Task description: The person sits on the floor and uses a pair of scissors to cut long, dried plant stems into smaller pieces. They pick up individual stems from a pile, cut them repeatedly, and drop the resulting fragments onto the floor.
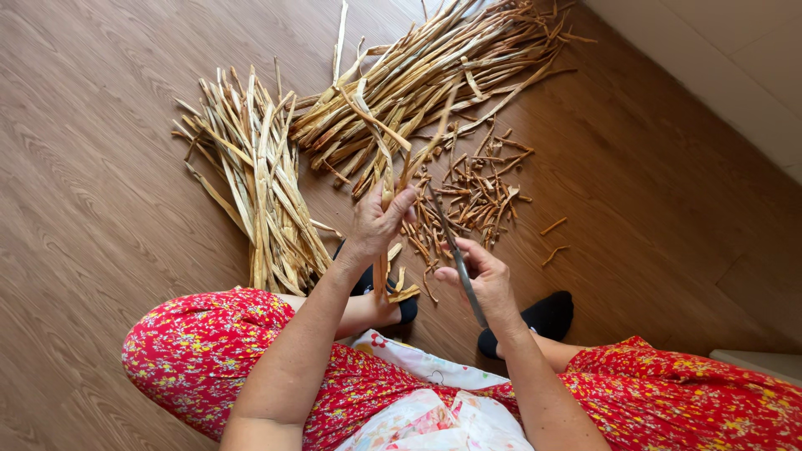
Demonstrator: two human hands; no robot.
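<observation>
Dried stalks [386, 179], tan and strap-like, are gripped in a small bunch by the left hand [378, 224], which sits near the middle of the floor scene; its fingers are wrapped tight around the bunch, thumb pressed across the front, and the stalk ends hang down below the fist toward the ankle. From that hand, at about four o'clock and close by, the right hand [487, 280] is closed around the handle of a long dark blade [455, 255]; the blade runs up toward eleven o'clock, its tip reaching the held stalks just beside the left fingers. At one o'clock from the hands lies a scatter of short cut pieces [476, 188] on the wooden floor [100, 167]; beyond it, at twelve to one o'clock, a large heap of uncut stalks [434, 67] fans out; at ten o'clock a second, paler pile [259, 175] lies lengthwise. The person sits with knees spread in a red flowered dress [200, 351], black socks [543, 316] showing at five o'clock of the hands.
</observation>
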